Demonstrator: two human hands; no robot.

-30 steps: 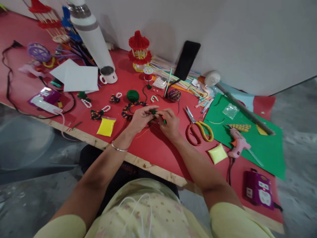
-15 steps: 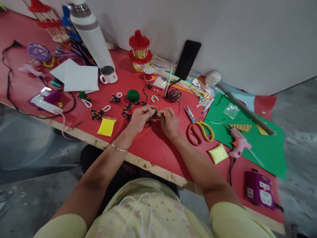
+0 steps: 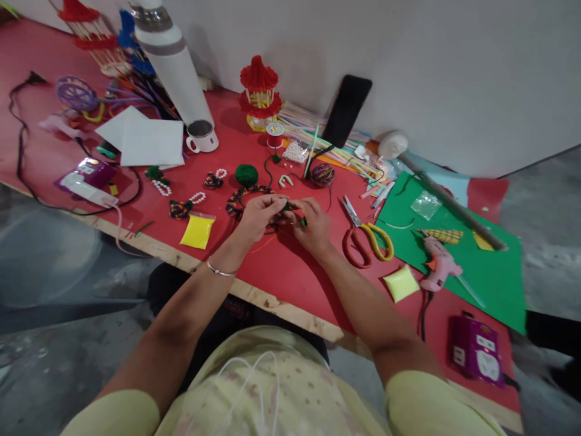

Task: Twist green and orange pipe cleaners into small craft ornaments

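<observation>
My left hand (image 3: 259,215) is closed, thumb and forefinger pinching a small piece of dark green yarn work (image 3: 285,206). Close beside it, my right hand (image 3: 314,225) is closed too, its fingertips at the same piece. A small green end (image 3: 304,222) shows at the right fingers; what it belongs to is unclear. Left of my hands lies a multicoloured yarn braid (image 3: 233,203), partly hidden by the left hand. Behind it sits a green yarn ball (image 3: 246,175). A multicoloured yarn ball (image 3: 322,174) rests beyond my right hand.
Scissors (image 3: 363,233) lie open right of my hands. Farther right are a pink glue gun (image 3: 440,263) and a purple power box (image 3: 476,350). A yellow packet (image 3: 198,231), beaded yarn pieces (image 3: 181,208), a mug (image 3: 202,136) and a phone (image 3: 347,111) stand around the red table (image 3: 290,284).
My right fingers have shifted slightly and opened out a little around the green yarn work. The view has moved slightly. A dark shape has come into view at the right edge.
</observation>
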